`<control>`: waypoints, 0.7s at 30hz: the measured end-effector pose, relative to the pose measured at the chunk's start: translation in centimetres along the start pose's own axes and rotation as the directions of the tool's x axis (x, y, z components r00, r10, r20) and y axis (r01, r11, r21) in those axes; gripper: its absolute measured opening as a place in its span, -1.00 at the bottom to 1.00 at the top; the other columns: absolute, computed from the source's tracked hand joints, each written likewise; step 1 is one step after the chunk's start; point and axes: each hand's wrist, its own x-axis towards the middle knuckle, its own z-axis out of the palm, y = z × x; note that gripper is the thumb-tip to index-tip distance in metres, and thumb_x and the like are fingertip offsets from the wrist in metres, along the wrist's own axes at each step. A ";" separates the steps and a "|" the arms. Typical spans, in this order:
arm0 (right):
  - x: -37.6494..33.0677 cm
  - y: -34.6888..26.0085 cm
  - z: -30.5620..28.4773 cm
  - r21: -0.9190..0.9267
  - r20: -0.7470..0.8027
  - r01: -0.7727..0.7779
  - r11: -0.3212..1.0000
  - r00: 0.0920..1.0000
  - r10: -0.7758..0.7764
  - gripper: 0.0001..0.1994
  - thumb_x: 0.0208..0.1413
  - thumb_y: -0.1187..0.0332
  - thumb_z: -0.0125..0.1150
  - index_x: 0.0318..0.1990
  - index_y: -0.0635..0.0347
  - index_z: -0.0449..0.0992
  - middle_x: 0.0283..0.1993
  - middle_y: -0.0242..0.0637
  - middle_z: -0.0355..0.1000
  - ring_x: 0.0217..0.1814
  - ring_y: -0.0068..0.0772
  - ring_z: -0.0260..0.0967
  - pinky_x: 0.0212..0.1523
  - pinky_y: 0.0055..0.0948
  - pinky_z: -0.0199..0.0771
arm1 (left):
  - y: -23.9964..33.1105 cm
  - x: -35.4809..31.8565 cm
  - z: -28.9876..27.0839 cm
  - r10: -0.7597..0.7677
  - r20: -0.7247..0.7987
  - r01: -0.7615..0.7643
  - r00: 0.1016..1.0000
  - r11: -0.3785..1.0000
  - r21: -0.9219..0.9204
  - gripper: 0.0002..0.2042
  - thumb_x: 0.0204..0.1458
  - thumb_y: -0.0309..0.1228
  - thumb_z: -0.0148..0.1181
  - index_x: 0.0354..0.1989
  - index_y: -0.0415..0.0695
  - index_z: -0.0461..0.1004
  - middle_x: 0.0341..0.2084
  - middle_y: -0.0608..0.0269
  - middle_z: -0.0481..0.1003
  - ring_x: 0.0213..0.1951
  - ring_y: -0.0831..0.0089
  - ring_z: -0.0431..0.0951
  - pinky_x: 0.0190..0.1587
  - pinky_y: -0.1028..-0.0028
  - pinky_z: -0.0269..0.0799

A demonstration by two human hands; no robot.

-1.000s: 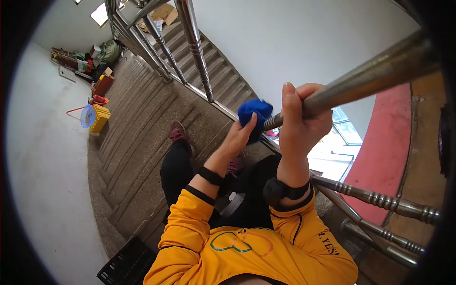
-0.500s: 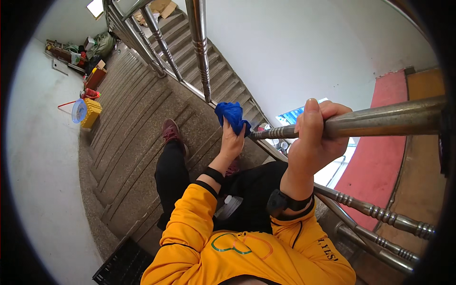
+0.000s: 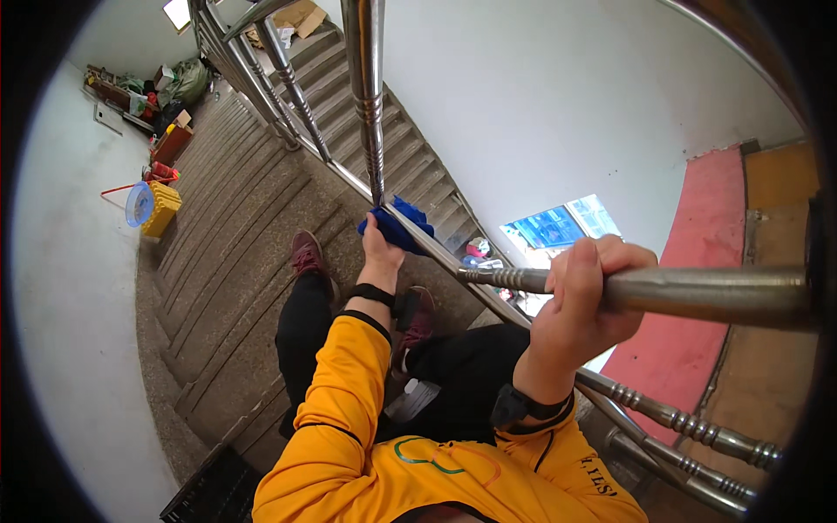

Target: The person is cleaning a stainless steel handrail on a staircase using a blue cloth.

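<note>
Pressed onto the lower rail point(image 3: 432, 241) of the stair railing is a blue cloth point(image 3: 397, 230), held in my left hand point(image 3: 382, 248). The cloth wraps over the rail beside the foot of a ringed metal baluster point(image 3: 370, 131), and part of it shows on the far side. My left fingers are mostly hidden by the cloth and rail. Farther right, my right hand point(image 3: 584, 296) is closed round another steel baluster point(image 3: 706, 292), its thumb lying along the top.
Stone stairs point(image 3: 235, 235) curve down the left, and another flight point(image 3: 423, 166) lies beyond the railing. A yellow plastic object point(image 3: 161, 209) and blue basin point(image 3: 139, 204) stand by the wall. Bags point(image 3: 185, 83) are piled farther off; a black crate point(image 3: 214, 488) is near lower left.
My left hand and the blue cloth have moved left along the lower rail, from near the baluster my right hand grips to the foot of the other one. The right hand keeps its grip.
</note>
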 end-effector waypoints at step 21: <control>0.1 0.4 -0.5 0.050 -0.025 -0.059 0.997 0.998 0.060 -0.82 -0.04 0.60 0.04 -0.39 0.15 0.17 -0.58 -0.40 0.15 -0.68 -0.66 0.01 -0.70 -0.69 0.08 | -0.8 2.6 -0.5 -0.092 0.101 0.105 0.991 0.986 -0.132 -0.48 0.18 0.03 -0.30 -0.01 -0.16 0.36 -0.10 0.07 0.45 -0.06 0.07 0.43 0.10 0.08 0.25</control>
